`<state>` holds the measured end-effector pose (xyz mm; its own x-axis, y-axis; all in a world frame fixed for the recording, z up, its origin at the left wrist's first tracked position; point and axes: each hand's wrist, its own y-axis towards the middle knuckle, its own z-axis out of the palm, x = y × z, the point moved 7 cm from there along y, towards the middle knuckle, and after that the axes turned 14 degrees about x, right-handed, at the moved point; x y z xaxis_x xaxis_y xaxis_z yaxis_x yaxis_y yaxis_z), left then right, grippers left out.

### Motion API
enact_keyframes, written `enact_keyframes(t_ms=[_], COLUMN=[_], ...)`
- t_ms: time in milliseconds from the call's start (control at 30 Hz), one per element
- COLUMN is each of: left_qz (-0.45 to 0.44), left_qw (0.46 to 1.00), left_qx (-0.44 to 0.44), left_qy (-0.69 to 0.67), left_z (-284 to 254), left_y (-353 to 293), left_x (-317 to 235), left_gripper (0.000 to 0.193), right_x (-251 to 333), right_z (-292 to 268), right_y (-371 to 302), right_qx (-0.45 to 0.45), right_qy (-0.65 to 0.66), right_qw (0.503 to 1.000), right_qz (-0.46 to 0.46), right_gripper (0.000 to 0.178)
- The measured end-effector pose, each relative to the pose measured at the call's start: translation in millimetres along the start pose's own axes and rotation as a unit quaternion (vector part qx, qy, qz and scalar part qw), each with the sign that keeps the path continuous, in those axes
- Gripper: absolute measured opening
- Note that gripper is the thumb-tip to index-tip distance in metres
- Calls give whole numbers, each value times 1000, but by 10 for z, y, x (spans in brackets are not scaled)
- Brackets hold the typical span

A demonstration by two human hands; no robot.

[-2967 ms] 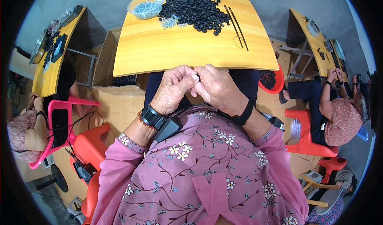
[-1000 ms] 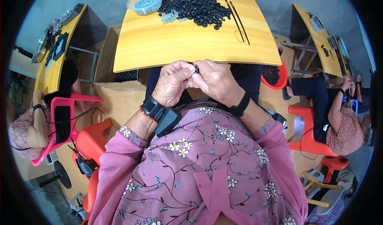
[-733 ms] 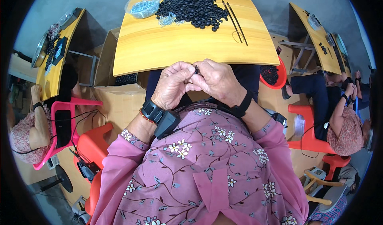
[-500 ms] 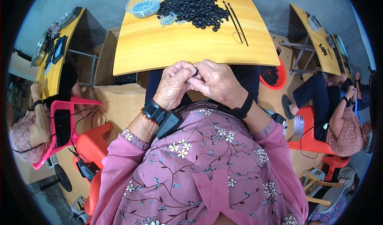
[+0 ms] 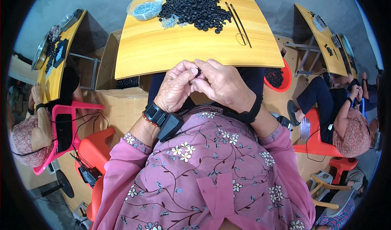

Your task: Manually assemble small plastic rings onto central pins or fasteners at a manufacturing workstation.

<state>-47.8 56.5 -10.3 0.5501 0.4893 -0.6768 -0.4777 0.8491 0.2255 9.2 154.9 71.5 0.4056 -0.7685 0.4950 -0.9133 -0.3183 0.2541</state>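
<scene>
Just off the table's near edge, my left hand (image 5: 176, 85) and my right hand (image 5: 222, 85) meet at the fingertips. Pinched between them is a small black part (image 5: 198, 71), mostly covered by fingers, its colour matching the black rings on the table. The thumb and forefinger of each hand are closed around it. A pile of small black rings (image 5: 195, 12) lies farther off on the tabletop. Beside its near left side are small clear and bluish pieces (image 5: 173, 22). More of these fill a clear plastic bowl (image 5: 138, 16).
Two thin dark sticks (image 5: 240, 26) lie right of the pile on the yellow table (image 5: 191, 48). Below stand a cardboard box (image 5: 108, 67) on the left and a red basin (image 5: 286, 76) of black parts on the right. People sit at side tables on both sides.
The hands remain together, with the right fingers shifted slightly and more of the black part showing between the fingertips. The view has moved a little.
</scene>
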Motion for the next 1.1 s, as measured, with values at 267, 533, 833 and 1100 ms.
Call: enact_keyframes(t_ms=[267, 533, 833, 1100], left_qz=[-3, -58, -37, -21], left_qw=[1000, 998, 997, 994], left_qx=[-12, 22, 12, -17], left_qy=[-22, -8, 65, 104], left_z=[-44, 50, 50, 12], left_y=[9, -3, -25, -46], left_x=[4, -6, -45, -53], left_gripper=[15, 20, 22, 22], right_x=[-60, -192, -198, -266], right_z=[-42, -173, -66, 98], right_y=[19, -3, 5, -23], right_qx=[12, -8, 13, -23], right_qy=[93, 221, 195, 312], right_qw=[995, 975, 981, 948], right_qz=[16, -19, 4, 58], right_gripper=[41, 22, 14, 8])
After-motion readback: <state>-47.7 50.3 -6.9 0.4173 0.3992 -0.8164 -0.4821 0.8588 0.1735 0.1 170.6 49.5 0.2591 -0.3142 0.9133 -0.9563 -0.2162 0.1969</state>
